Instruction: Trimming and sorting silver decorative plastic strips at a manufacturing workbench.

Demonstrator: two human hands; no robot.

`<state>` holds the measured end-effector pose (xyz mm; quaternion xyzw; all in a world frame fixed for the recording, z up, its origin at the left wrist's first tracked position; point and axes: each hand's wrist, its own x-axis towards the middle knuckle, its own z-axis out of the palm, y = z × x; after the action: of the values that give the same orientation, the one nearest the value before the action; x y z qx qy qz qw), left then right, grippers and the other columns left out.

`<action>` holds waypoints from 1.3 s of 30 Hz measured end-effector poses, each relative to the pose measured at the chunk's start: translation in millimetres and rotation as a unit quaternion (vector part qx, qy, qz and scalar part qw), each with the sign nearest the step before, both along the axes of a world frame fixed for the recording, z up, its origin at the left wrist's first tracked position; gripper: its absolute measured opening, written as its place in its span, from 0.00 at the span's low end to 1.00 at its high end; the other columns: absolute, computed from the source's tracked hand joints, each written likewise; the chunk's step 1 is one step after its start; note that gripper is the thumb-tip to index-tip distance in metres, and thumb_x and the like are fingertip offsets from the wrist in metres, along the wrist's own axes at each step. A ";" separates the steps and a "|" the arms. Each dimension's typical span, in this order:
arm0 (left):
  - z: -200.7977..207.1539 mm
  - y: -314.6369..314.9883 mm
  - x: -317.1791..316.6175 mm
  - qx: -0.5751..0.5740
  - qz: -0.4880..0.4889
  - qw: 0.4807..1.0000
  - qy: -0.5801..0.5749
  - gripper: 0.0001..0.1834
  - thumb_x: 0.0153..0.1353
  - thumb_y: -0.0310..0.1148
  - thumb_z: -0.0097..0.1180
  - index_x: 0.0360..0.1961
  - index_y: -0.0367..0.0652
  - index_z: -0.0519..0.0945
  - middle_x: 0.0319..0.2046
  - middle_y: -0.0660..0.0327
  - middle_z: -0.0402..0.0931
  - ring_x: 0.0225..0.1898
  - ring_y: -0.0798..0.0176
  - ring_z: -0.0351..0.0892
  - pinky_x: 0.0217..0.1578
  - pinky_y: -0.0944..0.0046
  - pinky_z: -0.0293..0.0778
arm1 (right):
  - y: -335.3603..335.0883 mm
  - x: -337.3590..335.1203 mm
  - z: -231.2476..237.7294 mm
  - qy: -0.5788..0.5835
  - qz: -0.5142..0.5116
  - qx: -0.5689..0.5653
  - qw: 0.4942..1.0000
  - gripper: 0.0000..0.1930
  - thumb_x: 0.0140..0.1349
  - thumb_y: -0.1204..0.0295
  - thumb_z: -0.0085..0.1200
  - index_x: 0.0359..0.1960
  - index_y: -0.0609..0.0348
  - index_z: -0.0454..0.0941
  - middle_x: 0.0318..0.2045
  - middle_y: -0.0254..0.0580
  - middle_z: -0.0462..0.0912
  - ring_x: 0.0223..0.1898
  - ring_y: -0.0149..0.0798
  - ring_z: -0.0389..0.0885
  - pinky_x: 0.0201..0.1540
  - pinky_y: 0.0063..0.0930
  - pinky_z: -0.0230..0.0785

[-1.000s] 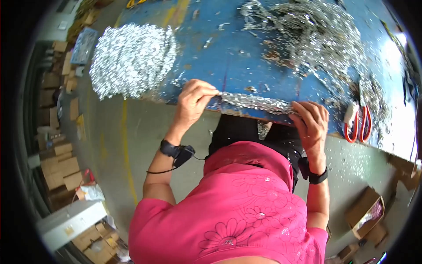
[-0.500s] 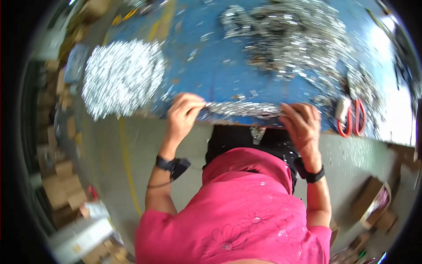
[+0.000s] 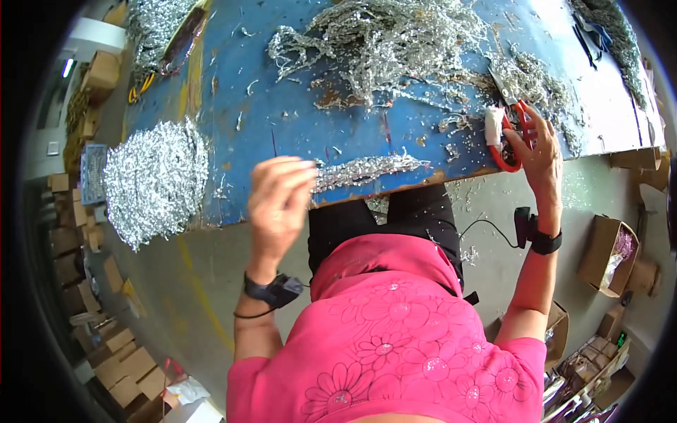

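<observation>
A loose bundle of silver tinsel strands [image 3: 367, 171] lies along the near edge of the blue table. My left hand [image 3: 276, 201] is at its left end, fingers bent and smeared by motion, so whether they grip anything is unclear. At the right, my right hand [image 3: 539, 151] has its fingers and thumb closed on a handle of red-handled scissors [image 3: 509, 163]. The scissors lie on the table with their blades pointing away from me, and white wrapping covers part of one handle. Beside the blades is tangled silver tinsel [image 3: 539, 77].
A thick stack of cut silver tinsel [image 3: 156, 182] sits at the table's left corner. A large tangled tinsel heap [image 3: 395, 46] covers the far middle. Small silver scraps dot the blue tabletop [image 3: 247, 127]. An open cardboard box [image 3: 599, 257] stands on the floor at the right.
My right hand has left the tinsel bundle's right end, moved right and taken hold of the scissors. The bundle, earlier stretched between both hands, now lies on the table.
</observation>
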<state>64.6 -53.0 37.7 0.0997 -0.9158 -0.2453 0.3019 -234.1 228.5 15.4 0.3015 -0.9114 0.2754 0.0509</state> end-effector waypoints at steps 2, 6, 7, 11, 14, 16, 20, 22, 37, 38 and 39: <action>0.9 24.8 -29.7 -0.017 -0.045 0.998 -0.027 0.11 0.50 0.21 0.64 0.36 0.41 0.81 0.39 0.60 0.80 0.45 0.56 0.77 0.49 0.58 0.70 | -3.8 -5.3 -1.1 -0.018 -0.007 0.020 1.000 0.29 0.51 0.58 0.68 0.53 0.58 0.73 0.39 0.46 0.79 0.38 0.42 0.79 0.42 0.35 0.72; -9.6 51.5 -63.9 -0.042 -0.063 0.996 -0.039 0.12 0.48 0.27 0.67 0.36 0.45 0.80 0.37 0.63 0.78 0.43 0.58 0.76 0.48 0.58 0.67 | -7.5 -2.0 0.6 -0.047 -0.033 0.023 0.998 0.29 0.50 0.56 0.68 0.48 0.60 0.73 0.39 0.46 0.79 0.39 0.43 0.79 0.42 0.36 0.71; -14.6 51.3 -65.4 -0.042 -0.066 0.996 -0.040 0.12 0.48 0.27 0.67 0.36 0.45 0.80 0.37 0.63 0.78 0.43 0.58 0.76 0.48 0.58 0.67 | -6.2 1.0 -0.7 -0.015 -0.038 0.042 0.998 0.28 0.49 0.55 0.69 0.46 0.61 0.74 0.39 0.47 0.79 0.39 0.43 0.79 0.42 0.36 0.71; -29.0 52.1 -68.4 -0.054 -0.080 0.994 -0.041 0.11 0.49 0.26 0.66 0.34 0.46 0.80 0.35 0.65 0.77 0.38 0.61 0.75 0.43 0.60 0.66 | -3.5 1.1 1.5 0.023 -0.039 0.092 0.995 0.27 0.48 0.55 0.69 0.41 0.63 0.74 0.37 0.47 0.79 0.37 0.45 0.79 0.41 0.38 0.72; -33.9 51.2 -69.1 -0.052 -0.082 0.995 -0.024 0.10 0.48 0.26 0.65 0.34 0.46 0.79 0.34 0.66 0.76 0.37 0.62 0.75 0.42 0.60 0.65 | -8.8 2.6 6.2 0.002 -0.055 0.103 0.993 0.25 0.49 0.59 0.68 0.41 0.64 0.74 0.36 0.46 0.79 0.35 0.43 0.79 0.40 0.36 0.72; -34.6 51.1 -69.2 -0.055 -0.082 0.995 -0.021 0.11 0.48 0.26 0.66 0.33 0.46 0.79 0.34 0.66 0.76 0.37 0.62 0.74 0.42 0.60 0.65 | 8.9 -16.9 -9.1 -0.066 -0.028 0.027 0.997 0.23 0.50 0.61 0.67 0.42 0.64 0.74 0.35 0.45 0.80 0.34 0.39 0.79 0.39 0.33 0.72; -35.5 51.5 -66.7 -0.042 -0.074 0.996 -0.013 0.11 0.48 0.26 0.66 0.33 0.46 0.79 0.34 0.66 0.76 0.38 0.61 0.75 0.42 0.60 0.66 | 41.3 -33.2 6.5 -0.322 0.013 -0.167 0.932 0.20 0.58 0.66 0.58 0.49 0.65 0.73 0.37 0.39 0.80 0.36 0.28 0.77 0.38 0.22 0.70; -36.3 52.1 -67.5 -0.032 -0.073 0.997 -0.010 0.11 0.48 0.26 0.66 0.33 0.46 0.79 0.35 0.66 0.76 0.38 0.61 0.75 0.42 0.60 0.66 | 54.9 -23.3 6.2 -0.307 0.101 -0.325 0.889 0.33 0.56 0.50 0.60 0.53 0.65 0.69 0.41 0.41 0.79 0.37 0.30 0.77 0.39 0.24 0.70; -43.2 45.9 -75.5 -0.068 -0.095 0.993 -0.010 0.13 0.49 0.23 0.64 0.36 0.44 0.77 0.34 0.63 0.76 0.37 0.59 0.75 0.40 0.59 0.68 | 3.3 162.1 6.2 -0.562 0.221 -0.014 0.796 0.39 0.56 0.55 0.63 0.63 0.58 0.55 0.49 0.58 0.74 0.52 0.58 0.76 0.50 0.43 0.69; -43.8 46.9 -76.1 -0.060 -0.088 0.994 -0.006 0.13 0.49 0.22 0.65 0.36 0.45 0.77 0.34 0.63 0.77 0.37 0.59 0.76 0.40 0.60 0.68 | 0.8 162.2 6.2 -0.561 0.220 -0.016 0.798 0.39 0.56 0.55 0.63 0.63 0.58 0.55 0.49 0.58 0.74 0.52 0.58 0.76 0.50 0.43 0.69; -44.3 47.8 -75.3 -0.061 -0.089 0.994 -0.005 0.13 0.49 0.22 0.65 0.36 0.45 0.77 0.34 0.63 0.77 0.37 0.59 0.76 0.40 0.60 0.68 | -1.3 162.5 6.1 -0.541 0.226 -0.011 0.810 0.40 0.56 0.55 0.63 0.63 0.59 0.55 0.48 0.58 0.75 0.52 0.57 0.76 0.51 0.42 0.69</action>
<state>-10.6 -5.2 -6.5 0.0007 -0.9358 -0.2141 0.2800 -71.6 227.2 21.6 0.3005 -0.6948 0.4079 -0.5104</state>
